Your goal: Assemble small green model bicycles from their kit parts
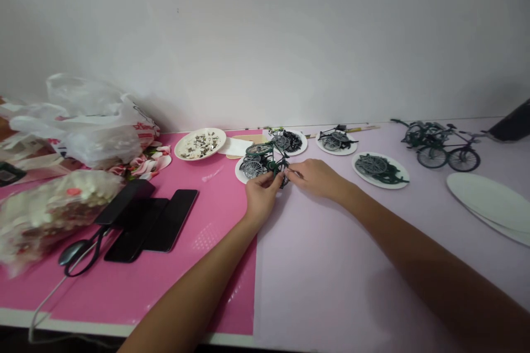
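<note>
A small dark green toy bicycle point(271, 164) is held between both hands, just in front of the white plates of parts. My left hand point(261, 194) pinches its lower part from the left. From the right, the fingertips of my right hand point(310, 176) close on the bicycle's front wheel area. Exactly which piece each fingertip grips is too small to make out. Behind the bicycle, a plate with grey toy wheels point(252, 169) is partly hidden. Another plate of dark parts and a grey wheel point(296, 143) stands farther back.
Plates of bicycle parts point(337, 142) and green frames point(389, 172) stand to the right, near assembled toy bicycles point(447, 155) and stacked white plates point(492, 198). Leftward are a bowl of small pieces point(201, 144), black phones point(171, 220), a cable point(49, 298) and plastic bags point(91, 127).
</note>
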### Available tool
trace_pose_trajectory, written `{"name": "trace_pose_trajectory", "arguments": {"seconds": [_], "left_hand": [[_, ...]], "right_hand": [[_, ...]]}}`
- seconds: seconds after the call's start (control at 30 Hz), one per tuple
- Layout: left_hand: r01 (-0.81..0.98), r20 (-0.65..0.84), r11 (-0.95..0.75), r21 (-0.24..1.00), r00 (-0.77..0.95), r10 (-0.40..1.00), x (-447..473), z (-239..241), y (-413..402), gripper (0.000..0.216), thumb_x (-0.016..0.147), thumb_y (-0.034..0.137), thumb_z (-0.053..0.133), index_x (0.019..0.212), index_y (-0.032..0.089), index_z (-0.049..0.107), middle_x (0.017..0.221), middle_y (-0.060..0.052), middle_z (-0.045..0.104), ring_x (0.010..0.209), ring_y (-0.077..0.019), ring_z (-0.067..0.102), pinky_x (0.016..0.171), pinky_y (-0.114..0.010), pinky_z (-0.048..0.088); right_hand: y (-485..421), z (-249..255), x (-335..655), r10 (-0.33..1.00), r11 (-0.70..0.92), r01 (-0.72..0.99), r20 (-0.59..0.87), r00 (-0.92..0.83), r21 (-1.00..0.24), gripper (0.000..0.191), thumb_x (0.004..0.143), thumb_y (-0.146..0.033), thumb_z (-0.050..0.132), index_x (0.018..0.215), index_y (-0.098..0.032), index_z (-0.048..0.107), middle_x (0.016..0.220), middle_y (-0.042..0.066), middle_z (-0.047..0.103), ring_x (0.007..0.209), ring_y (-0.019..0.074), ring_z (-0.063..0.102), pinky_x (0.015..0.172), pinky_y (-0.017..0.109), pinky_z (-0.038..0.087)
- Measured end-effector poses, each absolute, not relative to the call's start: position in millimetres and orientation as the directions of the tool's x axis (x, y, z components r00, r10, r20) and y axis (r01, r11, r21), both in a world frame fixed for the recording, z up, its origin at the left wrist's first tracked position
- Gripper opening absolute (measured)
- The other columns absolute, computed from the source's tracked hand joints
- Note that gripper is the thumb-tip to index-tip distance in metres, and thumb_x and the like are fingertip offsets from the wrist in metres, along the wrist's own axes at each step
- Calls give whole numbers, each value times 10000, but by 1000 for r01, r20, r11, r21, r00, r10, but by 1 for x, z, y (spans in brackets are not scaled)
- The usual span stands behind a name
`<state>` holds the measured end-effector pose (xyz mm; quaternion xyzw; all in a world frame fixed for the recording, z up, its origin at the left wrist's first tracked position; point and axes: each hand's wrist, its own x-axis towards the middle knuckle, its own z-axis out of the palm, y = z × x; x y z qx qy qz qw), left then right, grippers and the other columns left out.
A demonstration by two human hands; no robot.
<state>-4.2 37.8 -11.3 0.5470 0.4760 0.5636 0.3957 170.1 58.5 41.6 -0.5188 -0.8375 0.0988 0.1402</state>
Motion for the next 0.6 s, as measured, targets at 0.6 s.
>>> {"name": "trace_pose_trajectory", "arguments": {"seconds": [0.6], "left_hand": [[94, 229, -220, 971, -101, 968, -4, -12, 38, 566, 806, 529, 756, 557, 195, 374, 582, 45, 293, 585, -99, 279, 526, -249, 196]], "right_hand": [[59, 42, 171, 896, 443, 814, 151, -418, -376, 172, 960, -368, 573, 917, -227, 662, 691, -1, 610, 613, 159, 480, 624, 283, 270]]}}
